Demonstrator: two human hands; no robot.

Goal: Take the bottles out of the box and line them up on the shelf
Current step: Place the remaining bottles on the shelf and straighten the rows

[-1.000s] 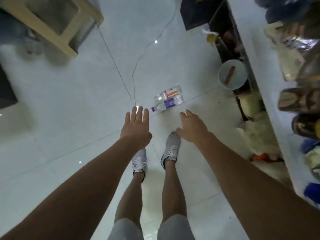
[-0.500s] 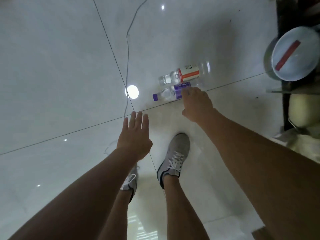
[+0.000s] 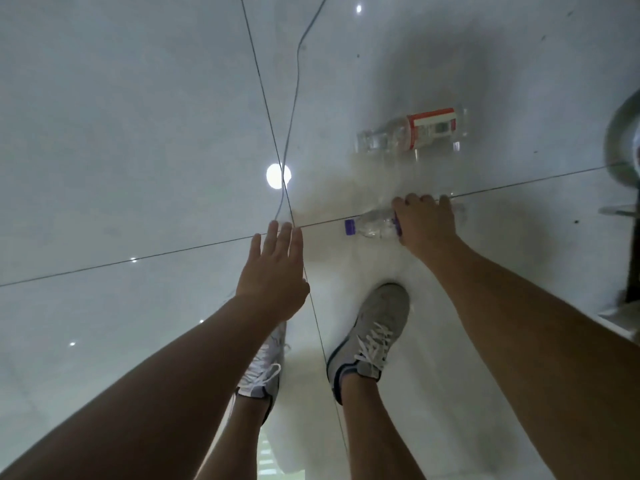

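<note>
Both our bare forearms stretch forward and down from the lower corners of the view. Our left hand (image 3: 273, 271) is held palm down, its fingers (image 3: 285, 244) straight and close together, the thumb lying along the right side, holding nothing. Our right arm extends further out, the wrist turned slightly inward. Our right hand (image 3: 424, 225) is low, its back facing up, the fingers curled over the body of a purple-capped bottle (image 3: 372, 226) and gripping it from above.
</note>
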